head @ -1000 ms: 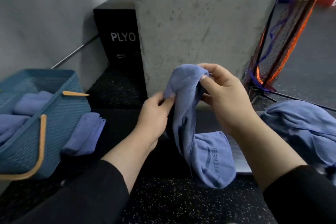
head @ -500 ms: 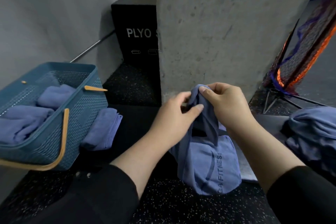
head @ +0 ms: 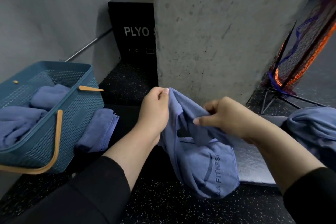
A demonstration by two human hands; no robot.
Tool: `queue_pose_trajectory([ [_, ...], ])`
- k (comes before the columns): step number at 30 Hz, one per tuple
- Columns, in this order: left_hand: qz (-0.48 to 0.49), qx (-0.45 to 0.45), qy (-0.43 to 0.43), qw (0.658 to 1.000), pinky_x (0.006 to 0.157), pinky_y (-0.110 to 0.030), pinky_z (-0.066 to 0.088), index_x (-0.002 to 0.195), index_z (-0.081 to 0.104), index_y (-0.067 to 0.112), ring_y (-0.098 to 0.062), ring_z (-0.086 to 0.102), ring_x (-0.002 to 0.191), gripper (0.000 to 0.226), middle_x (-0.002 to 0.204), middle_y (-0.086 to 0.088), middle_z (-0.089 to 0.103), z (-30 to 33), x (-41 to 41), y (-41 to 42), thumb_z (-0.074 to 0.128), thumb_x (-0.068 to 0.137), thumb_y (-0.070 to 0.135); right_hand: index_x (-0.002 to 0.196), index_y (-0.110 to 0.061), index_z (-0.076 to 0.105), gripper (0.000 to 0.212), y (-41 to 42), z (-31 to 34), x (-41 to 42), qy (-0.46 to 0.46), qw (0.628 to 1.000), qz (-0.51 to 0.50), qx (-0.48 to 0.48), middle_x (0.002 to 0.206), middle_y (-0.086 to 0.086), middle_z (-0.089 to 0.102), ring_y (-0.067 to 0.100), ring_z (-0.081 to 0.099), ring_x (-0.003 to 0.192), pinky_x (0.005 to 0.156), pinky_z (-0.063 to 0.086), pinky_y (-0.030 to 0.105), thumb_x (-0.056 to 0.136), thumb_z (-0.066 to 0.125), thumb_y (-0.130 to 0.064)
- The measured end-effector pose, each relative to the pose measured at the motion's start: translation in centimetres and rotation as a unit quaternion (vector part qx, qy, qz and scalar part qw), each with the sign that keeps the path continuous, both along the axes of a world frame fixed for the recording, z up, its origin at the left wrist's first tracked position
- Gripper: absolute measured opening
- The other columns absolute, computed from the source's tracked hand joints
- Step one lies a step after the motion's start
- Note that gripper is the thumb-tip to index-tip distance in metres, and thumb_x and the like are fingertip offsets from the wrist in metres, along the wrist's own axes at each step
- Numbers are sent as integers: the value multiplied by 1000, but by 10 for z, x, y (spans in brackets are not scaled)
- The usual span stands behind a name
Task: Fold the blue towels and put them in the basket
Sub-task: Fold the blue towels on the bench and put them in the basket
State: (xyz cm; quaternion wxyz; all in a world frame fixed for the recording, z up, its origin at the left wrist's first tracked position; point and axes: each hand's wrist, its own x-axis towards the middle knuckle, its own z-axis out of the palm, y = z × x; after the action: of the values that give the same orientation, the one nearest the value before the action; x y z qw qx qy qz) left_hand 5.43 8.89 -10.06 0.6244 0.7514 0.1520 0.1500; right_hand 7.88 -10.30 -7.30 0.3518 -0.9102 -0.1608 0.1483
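Note:
A blue towel (head: 205,162) with dark "FITNESS" lettering hangs crumpled between my hands, its lower end on the black floor. My left hand (head: 154,112) pinches its top edge at one corner. My right hand (head: 225,116) pinches the same edge farther right, so the edge stretches between them. A teal basket (head: 76,114) with wooden handles stands at the left and holds folded blue towels (head: 47,94). One folded blue towel (head: 98,132) lies on the floor against the basket's right side. A heap of unfolded blue towels (head: 316,129) lies at the right edge.
A concrete pillar (head: 218,32) rises just behind my hands. A black plyo box (head: 134,27) stands behind it at the left, beside a grey wall with a metal bar. An orange and blue net on a stand (head: 300,54) leans at the right. A grey mat (head: 252,165) lies under the towel.
My hands have drawn apart along the towel's top edge, the left moving left and the right moving right and down. The towel has spread wider. The camera has shifted slightly.

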Motion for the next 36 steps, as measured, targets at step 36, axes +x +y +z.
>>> queue_pose_trajectory([
  [36,-256,153,-70,952,95,-20,49,120,68,30,3,62,107,31,115,15,68,-5,-11,-24,75,90,29,62,-5,67,76,16,4,-5,-33,980,-151,127,49,-2,59,13,55,47,50,44,26,97,38,-66],
])
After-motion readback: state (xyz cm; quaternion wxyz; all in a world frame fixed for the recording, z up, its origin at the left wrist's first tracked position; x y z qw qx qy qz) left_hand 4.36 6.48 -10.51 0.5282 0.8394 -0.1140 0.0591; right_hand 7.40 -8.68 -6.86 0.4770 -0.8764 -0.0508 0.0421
